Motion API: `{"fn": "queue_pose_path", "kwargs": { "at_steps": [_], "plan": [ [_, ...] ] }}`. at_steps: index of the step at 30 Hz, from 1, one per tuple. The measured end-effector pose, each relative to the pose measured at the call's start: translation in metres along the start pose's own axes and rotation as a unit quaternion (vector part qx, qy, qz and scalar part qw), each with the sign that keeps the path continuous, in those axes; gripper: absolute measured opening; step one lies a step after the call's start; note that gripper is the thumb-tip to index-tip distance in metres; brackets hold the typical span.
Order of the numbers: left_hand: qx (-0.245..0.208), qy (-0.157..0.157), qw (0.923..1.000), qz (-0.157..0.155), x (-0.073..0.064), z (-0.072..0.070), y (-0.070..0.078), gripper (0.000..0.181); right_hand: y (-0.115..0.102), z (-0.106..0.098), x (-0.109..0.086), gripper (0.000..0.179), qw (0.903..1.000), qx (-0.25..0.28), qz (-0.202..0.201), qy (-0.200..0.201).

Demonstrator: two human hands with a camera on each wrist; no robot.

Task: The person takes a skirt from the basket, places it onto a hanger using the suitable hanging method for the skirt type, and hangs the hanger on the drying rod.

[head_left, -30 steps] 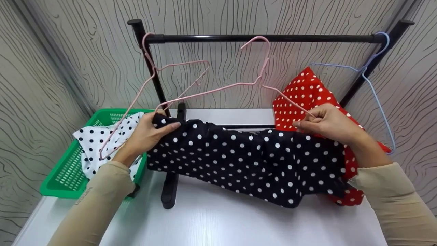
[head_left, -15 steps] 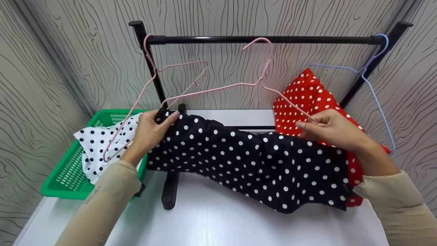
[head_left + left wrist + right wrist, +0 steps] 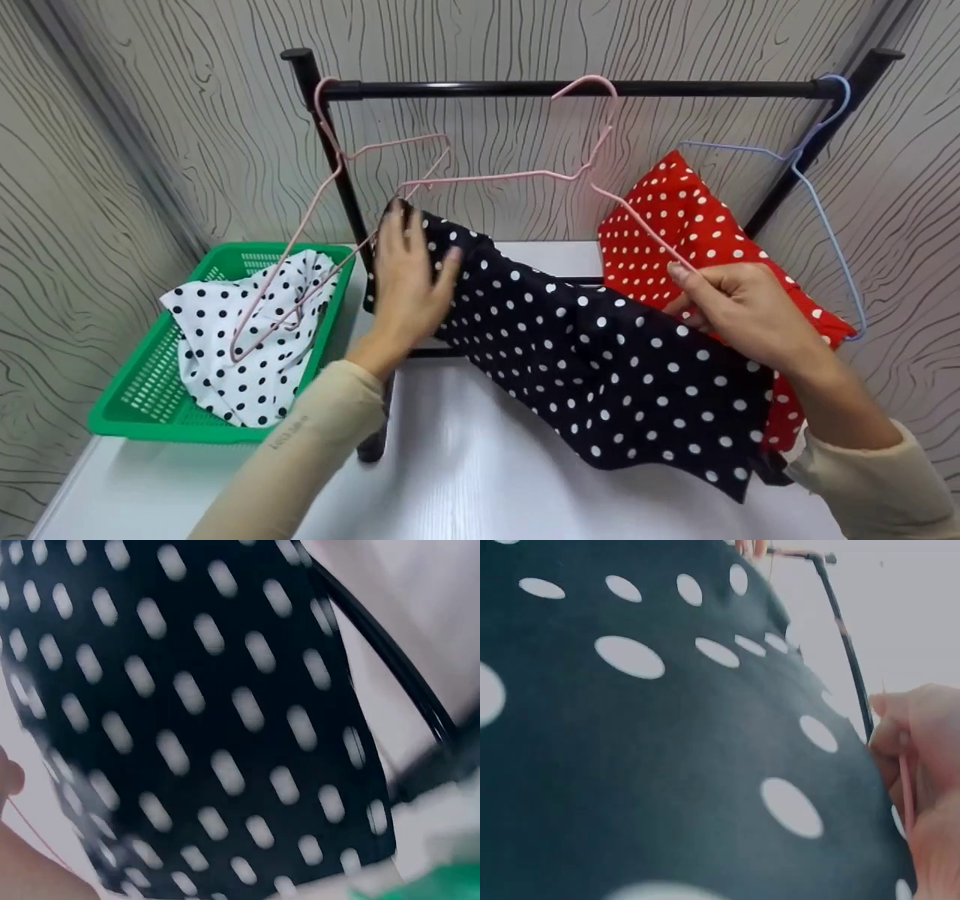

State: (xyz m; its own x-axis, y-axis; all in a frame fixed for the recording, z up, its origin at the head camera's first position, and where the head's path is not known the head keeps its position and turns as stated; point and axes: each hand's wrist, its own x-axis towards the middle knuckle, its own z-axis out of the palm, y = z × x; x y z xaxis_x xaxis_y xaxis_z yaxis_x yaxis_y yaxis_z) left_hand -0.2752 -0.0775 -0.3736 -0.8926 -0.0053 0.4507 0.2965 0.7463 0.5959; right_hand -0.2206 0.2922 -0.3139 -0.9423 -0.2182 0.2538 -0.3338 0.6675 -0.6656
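A black cloth with white polka dots point(image 3: 585, 360) drapes from a pink clothes hanger point(image 3: 510, 177), sloping down to the right. My right hand point(image 3: 750, 315) pinches the hanger's right arm between thumb and curled fingers; the right wrist view also shows this hand point(image 3: 930, 757) on the pink wire point(image 3: 907, 791). At the cloth's upper left corner, my left hand point(image 3: 409, 292) lies against the fabric with fingers stretched out, slightly blurred. Dotted fabric point(image 3: 187, 712) fills most of the left wrist view. The hanger's lower bar is hidden by the cloth.
Behind stands a black rack point(image 3: 465, 89). Another pink hanger point(image 3: 304, 217) and a blue hanger point(image 3: 825, 217) hang at its ends. Red dotted cloth point(image 3: 667, 202) is at the right. A green basket point(image 3: 142, 427) with white dotted cloth point(image 3: 232, 322) sits left on the white table point(image 3: 465, 480).
My left hand has loosened its grip, spread its fingers and moved right and up. The cloth's left end has risen and its right end has sunk. The held hanger has shifted slightly right.
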Motion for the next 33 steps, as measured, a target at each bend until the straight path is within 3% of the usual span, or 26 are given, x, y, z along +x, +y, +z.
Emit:
{"fn": "queue_pose_path", "kwargs": {
  "at_steps": [6,12,19,25,33],
  "plan": [
    [-0.038,-0.069,0.9969,-0.004,-0.014,0.037,0.043,0.082,-0.019,0.012,-0.015,0.041,0.9991,-0.004,0.034,0.024],
    [-0.067,-0.077,0.9948,0.002,-0.014,0.061,0.067,0.086,-0.034,0.017,-0.029,0.045,0.9974,0.014,0.06,0.037],
    [-0.128,-0.115,0.9849,0.021,-0.005,0.082,0.082,0.089,-0.048,0.032,-0.033,0.048,0.9955,0.055,0.061,0.047],
    [-0.169,-0.163,0.9721,0.01,-0.004,0.094,0.087,0.087,-0.048,0.045,-0.03,0.048,0.9922,0.091,0.043,0.073],
    [-0.202,-0.167,0.9648,0.014,-0.009,0.104,0.094,0.08,-0.05,0.056,-0.022,0.05,0.9886,0.105,0.036,0.102]
  ]
}}
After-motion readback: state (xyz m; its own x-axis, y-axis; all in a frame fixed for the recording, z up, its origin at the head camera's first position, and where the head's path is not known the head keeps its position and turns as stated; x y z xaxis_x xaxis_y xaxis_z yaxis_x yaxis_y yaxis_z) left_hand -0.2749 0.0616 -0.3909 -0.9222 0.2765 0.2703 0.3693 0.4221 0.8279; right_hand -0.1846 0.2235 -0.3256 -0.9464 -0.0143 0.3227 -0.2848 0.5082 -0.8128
